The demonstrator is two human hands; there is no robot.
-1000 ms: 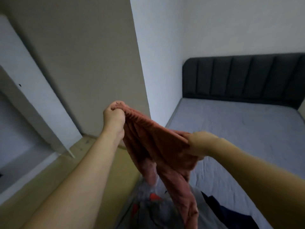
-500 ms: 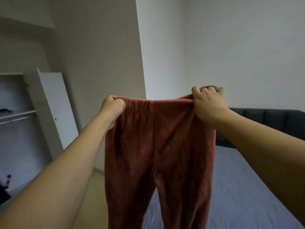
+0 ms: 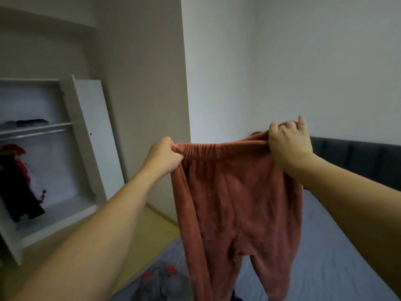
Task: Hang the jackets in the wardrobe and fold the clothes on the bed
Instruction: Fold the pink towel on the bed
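Note:
Rust-red fleece trousers [image 3: 238,203] hang spread out in front of me over the grey bed [image 3: 325,257]. My left hand [image 3: 163,154] grips the left end of the elastic waistband. At the right end my right hand [image 3: 287,142] grips the waistband from above, fingers curled over it. Both legs dangle down toward the mattress. A grey garment with red patches [image 3: 160,281] lies on the bed at the lower edge. The open white wardrobe [image 3: 71,148] stands at the left with a dark and red jacket [image 3: 17,181] hanging inside.
Folded dark clothes [image 3: 30,122] lie on the wardrobe shelf above the rail. The wardrobe door [image 3: 97,137] stands open. A dark padded headboard [image 3: 355,159] runs behind my right arm. Wooden floor [image 3: 138,231] shows between wardrobe and bed.
Both hands lifted the bunched trousers and pulled the waistband apart until they hang flat. My view rose from the bed and turned left, bringing the wardrobe in.

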